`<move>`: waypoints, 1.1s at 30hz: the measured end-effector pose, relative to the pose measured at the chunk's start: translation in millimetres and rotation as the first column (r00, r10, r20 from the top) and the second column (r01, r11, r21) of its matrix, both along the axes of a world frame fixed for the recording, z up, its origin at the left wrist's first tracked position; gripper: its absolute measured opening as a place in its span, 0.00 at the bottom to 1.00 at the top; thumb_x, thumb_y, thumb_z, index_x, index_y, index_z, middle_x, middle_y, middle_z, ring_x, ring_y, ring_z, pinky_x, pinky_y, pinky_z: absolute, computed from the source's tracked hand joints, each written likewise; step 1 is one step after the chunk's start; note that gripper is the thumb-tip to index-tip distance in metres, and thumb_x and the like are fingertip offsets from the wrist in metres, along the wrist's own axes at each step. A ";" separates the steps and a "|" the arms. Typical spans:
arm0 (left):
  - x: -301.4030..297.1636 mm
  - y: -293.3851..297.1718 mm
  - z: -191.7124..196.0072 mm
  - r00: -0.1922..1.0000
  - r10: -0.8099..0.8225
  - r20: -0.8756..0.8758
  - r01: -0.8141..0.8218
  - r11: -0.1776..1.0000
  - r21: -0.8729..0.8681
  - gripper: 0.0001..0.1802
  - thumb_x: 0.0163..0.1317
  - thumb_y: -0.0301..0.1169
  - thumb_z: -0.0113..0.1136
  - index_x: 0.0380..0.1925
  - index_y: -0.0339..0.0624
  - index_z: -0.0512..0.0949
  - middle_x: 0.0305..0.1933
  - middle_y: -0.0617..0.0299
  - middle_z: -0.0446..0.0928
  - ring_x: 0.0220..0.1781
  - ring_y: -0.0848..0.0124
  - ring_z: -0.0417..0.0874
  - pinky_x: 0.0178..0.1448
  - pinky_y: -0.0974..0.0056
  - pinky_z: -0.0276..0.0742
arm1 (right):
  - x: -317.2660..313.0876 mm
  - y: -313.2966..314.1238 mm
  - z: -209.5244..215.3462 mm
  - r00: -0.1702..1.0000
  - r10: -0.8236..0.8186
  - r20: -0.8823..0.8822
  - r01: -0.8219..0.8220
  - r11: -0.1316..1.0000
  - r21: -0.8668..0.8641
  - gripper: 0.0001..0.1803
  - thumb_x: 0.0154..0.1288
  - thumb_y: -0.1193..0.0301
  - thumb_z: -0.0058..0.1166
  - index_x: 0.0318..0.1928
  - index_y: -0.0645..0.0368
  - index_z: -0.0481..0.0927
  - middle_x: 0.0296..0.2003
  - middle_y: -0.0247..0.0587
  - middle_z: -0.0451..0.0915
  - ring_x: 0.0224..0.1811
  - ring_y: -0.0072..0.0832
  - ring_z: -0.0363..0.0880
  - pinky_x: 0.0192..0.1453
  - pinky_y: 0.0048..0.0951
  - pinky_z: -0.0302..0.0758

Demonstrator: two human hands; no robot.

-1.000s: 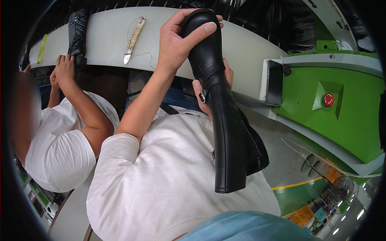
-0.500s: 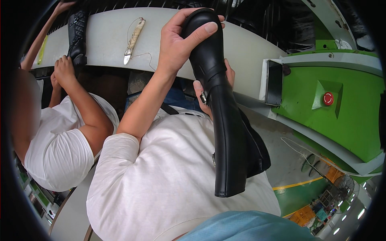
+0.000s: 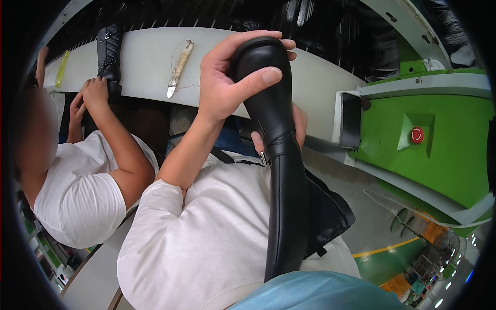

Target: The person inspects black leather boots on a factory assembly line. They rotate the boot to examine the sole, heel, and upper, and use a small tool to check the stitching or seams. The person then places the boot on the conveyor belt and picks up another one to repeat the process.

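Held in front of my chest is a tall black leather boot [image 3: 287,201], its toe away from me and its shaft hanging toward my body. My left hand [image 3: 225,77] wraps round the toe, the thumb pressed across the upper and the fingers over the far edge. At the ankle, near a strap with a metal buckle [image 3: 264,157], my right hand [image 3: 299,124] grips from behind. Most of that hand is hidden by the boot; only the thumb and some fingers show. The shaft hangs partly open on its right side, showing a loose flap [image 3: 330,217].
On the white worktable [image 3: 150,57] lies a knife with a wrapped handle [image 3: 182,62] and a thread. To the left, a co-worker [image 3: 85,194] handles another black boot [image 3: 109,54]. A green machine [image 3: 382,129] with a red button [image 3: 417,135] stands at the right.
The boot and both hands sit a little lower in view, with the shaft's end nearer my body and its flap spread wider. My grip looks the same. The surroundings have shifted slightly.
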State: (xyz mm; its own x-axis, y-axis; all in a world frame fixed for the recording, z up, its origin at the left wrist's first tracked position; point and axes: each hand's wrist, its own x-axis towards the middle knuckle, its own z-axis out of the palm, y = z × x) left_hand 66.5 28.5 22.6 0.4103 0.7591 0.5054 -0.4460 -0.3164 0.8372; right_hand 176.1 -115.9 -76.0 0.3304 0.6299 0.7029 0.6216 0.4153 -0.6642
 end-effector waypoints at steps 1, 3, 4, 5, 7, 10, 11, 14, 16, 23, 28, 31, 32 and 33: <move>-1.2 -0.3 2.2 1.000 0.005 0.000 -0.005 1.000 0.016 0.32 0.69 0.34 0.76 0.70 0.34 0.80 0.64 0.38 0.89 0.62 0.46 0.94 0.66 0.46 0.93 | 0.9 -2.4 2.0 1.000 0.008 -0.001 -0.008 1.000 -0.021 0.50 0.70 0.62 0.80 0.78 0.77 0.64 0.63 0.68 0.80 0.60 0.52 0.87 0.60 0.46 0.89; -3.0 -0.5 4.9 1.000 -0.001 0.004 0.001 1.000 0.031 0.32 0.67 0.33 0.76 0.70 0.34 0.80 0.64 0.37 0.89 0.61 0.46 0.94 0.65 0.47 0.93 | -0.1 -4.8 4.2 0.999 0.018 -0.028 -0.019 0.999 -0.039 0.51 0.69 0.61 0.80 0.79 0.76 0.64 0.63 0.68 0.80 0.60 0.52 0.87 0.61 0.46 0.89; -3.7 -1.9 6.7 1.000 -0.004 0.004 0.004 1.000 0.031 0.33 0.67 0.32 0.76 0.70 0.34 0.80 0.64 0.37 0.89 0.61 0.46 0.94 0.65 0.47 0.93 | -1.6 -5.5 3.4 0.998 0.020 -0.053 -0.022 0.999 -0.035 0.52 0.68 0.61 0.81 0.79 0.76 0.64 0.63 0.68 0.80 0.61 0.52 0.86 0.63 0.46 0.88; -4.1 -3.1 8.6 1.000 -0.009 0.004 0.008 0.999 0.031 0.33 0.66 0.31 0.76 0.70 0.35 0.80 0.63 0.37 0.89 0.61 0.46 0.94 0.65 0.47 0.93 | -2.3 -8.6 -0.6 0.993 0.033 -0.116 -0.040 0.997 -0.059 0.53 0.67 0.61 0.82 0.80 0.75 0.63 0.63 0.67 0.80 0.62 0.51 0.86 0.64 0.45 0.88; -3.3 -7.3 13.7 1.000 0.000 -0.021 0.001 0.999 0.054 0.33 0.69 0.35 0.75 0.72 0.34 0.79 0.63 0.36 0.89 0.62 0.46 0.94 0.66 0.48 0.92 | -4.0 -18.6 -11.4 0.958 0.060 -0.282 -0.100 0.987 -0.129 0.55 0.65 0.61 0.83 0.81 0.73 0.63 0.65 0.65 0.79 0.64 0.50 0.85 0.65 0.45 0.87; -3.0 2.2 4.8 0.997 -0.069 -0.028 0.071 0.995 0.070 0.33 0.76 0.43 0.68 0.74 0.33 0.77 0.64 0.34 0.88 0.63 0.46 0.94 0.66 0.48 0.92 | 4.0 -22.1 -4.8 0.956 0.115 -0.269 -0.160 0.975 -0.152 0.59 0.60 0.62 0.86 0.84 0.68 0.62 0.69 0.60 0.76 0.67 0.48 0.83 0.68 0.45 0.85; -2.4 6.1 1.1 0.994 -0.108 -0.025 0.110 0.991 0.073 0.34 0.79 0.45 0.65 0.74 0.33 0.76 0.64 0.33 0.87 0.63 0.46 0.93 0.66 0.48 0.92 | 8.9 -21.7 2.5 0.968 0.134 -0.211 -0.166 0.975 -0.145 0.60 0.59 0.63 0.86 0.84 0.66 0.62 0.70 0.57 0.75 0.68 0.47 0.82 0.69 0.45 0.84; 0.1 -2.1 1.2 0.985 -0.133 0.113 0.149 0.978 -0.146 0.26 0.83 0.42 0.61 0.71 0.37 0.81 0.55 0.46 0.92 0.58 0.60 0.95 0.62 0.58 0.92 | 22.2 -21.5 9.1 0.957 0.225 -0.184 -0.263 0.941 -0.215 0.62 0.55 0.65 0.89 0.85 0.62 0.62 0.72 0.53 0.74 0.69 0.45 0.82 0.72 0.45 0.81; -0.1 5.3 -6.4 0.979 -0.158 0.126 0.177 0.971 -0.163 0.25 0.84 0.41 0.58 0.71 0.37 0.81 0.52 0.47 0.92 0.56 0.60 0.95 0.61 0.58 0.92 | 27.4 -23.9 17.4 0.911 0.281 -0.300 -0.367 0.886 -0.282 0.65 0.55 0.66 0.89 0.87 0.62 0.59 0.75 0.53 0.72 0.74 0.46 0.78 0.78 0.43 0.76; -13.1 -10.3 -14.7 0.986 -0.149 0.072 0.159 0.975 -0.154 0.27 0.84 0.44 0.56 0.70 0.33 0.80 0.49 0.45 0.90 0.47 0.61 0.92 0.54 0.57 0.91 | 77.7 -50.5 50.8 0.272 0.523 -0.808 -0.913 0.406 -0.044 0.78 0.53 0.59 0.88 0.91 0.68 0.44 0.84 0.59 0.61 0.87 0.49 0.64 0.89 0.46 0.60; -9.6 -25.8 5.7 0.991 -0.131 -0.033 0.132 0.991 0.012 0.32 0.85 0.51 0.55 0.68 0.30 0.81 0.54 0.43 0.88 0.52 0.57 0.92 0.60 0.53 0.88 | 73.7 -36.0 43.4 -0.139 0.346 -0.928 -0.907 0.331 0.259 0.78 0.59 0.15 0.59 0.86 0.70 0.54 0.73 0.63 0.75 0.75 0.46 0.79 0.80 0.47 0.73; -11.2 -30.9 23.0 0.978 -0.172 -0.116 0.183 0.979 0.089 0.26 0.82 0.44 0.59 0.62 0.30 0.87 0.54 0.46 0.90 0.56 0.57 0.91 0.63 0.53 0.85 | 46.8 -41.3 73.5 0.115 0.228 -0.967 -0.883 0.469 0.005 0.77 0.57 0.08 0.49 0.79 0.69 0.68 0.62 0.63 0.83 0.62 0.44 0.87 0.68 0.44 0.83; -15.6 -26.5 26.5 0.973 -0.139 -0.183 0.176 0.963 0.205 0.24 0.79 0.41 0.61 0.60 0.30 0.88 0.53 0.46 0.90 0.56 0.56 0.91 0.63 0.53 0.86 | 43.9 -41.9 70.4 0.097 0.217 -0.971 -0.883 0.470 0.017 0.73 0.59 0.11 0.52 0.78 0.68 0.69 0.60 0.60 0.84 0.59 0.43 0.87 0.66 0.42 0.83; -17.5 -21.5 28.6 0.965 -0.106 -0.242 0.182 0.930 0.319 0.22 0.77 0.37 0.63 0.58 0.30 0.89 0.52 0.46 0.90 0.55 0.56 0.91 0.62 0.54 0.86 | 41.6 -42.8 68.0 0.082 0.205 -0.975 -0.880 0.474 0.026 0.70 0.61 0.14 0.56 0.77 0.67 0.71 0.58 0.58 0.85 0.56 0.42 0.88 0.64 0.41 0.84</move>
State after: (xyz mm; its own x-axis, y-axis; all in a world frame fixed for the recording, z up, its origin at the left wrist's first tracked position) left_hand 49.0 7.0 51.3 0.6305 0.4850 0.6060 -0.3274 -0.5416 0.7742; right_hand 217.7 -158.7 -7.9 -0.1988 0.9682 -0.1517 -0.6251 -0.2445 -0.7412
